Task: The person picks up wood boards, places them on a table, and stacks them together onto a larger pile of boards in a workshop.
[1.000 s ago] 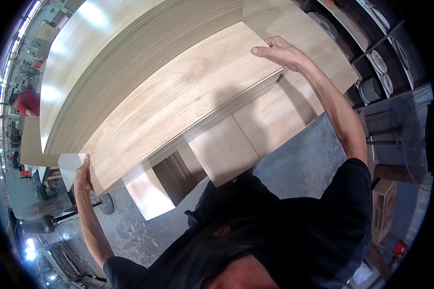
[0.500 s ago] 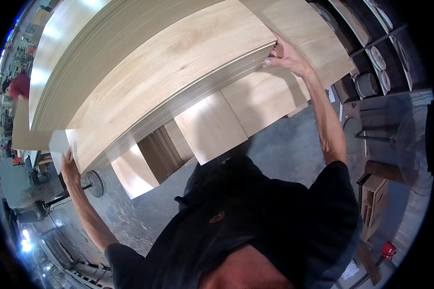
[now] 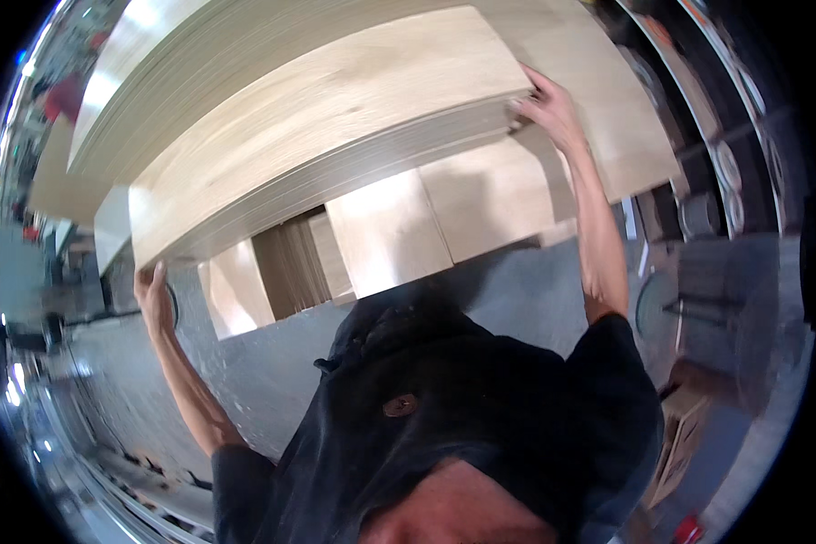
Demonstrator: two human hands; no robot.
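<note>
A long stack of thin, light wood-grain boards (image 3: pixel 335 100) lies crosswise in front of me. My right hand (image 3: pixel 546 113) grips its right end, with the thumb on the near edges and the fingers around the end corner. At the near left corner, my left hand (image 3: pixel 157 295) holds the same stack from below, thumb up; its other fingers are partly hidden. Below the stack, shorter wood-grain panels (image 3: pixel 385 231) lie side by side, and a dark gap between them shows a pile of board edges (image 3: pixel 292 263).
Behind the held stack rises a taller stack of similar boards (image 3: pixel 181 77). A large wood-grain panel (image 3: pixel 598 118) extends beyond my right hand. Dark shelving (image 3: pixel 712 136) with round parts stands at the far right. A person in red (image 3: pixel 63 98) is at the far left.
My left hand has shifted from the stack's left end to below its near left corner. My right hand keeps its hold on the right end. The whole view has turned slightly.
</note>
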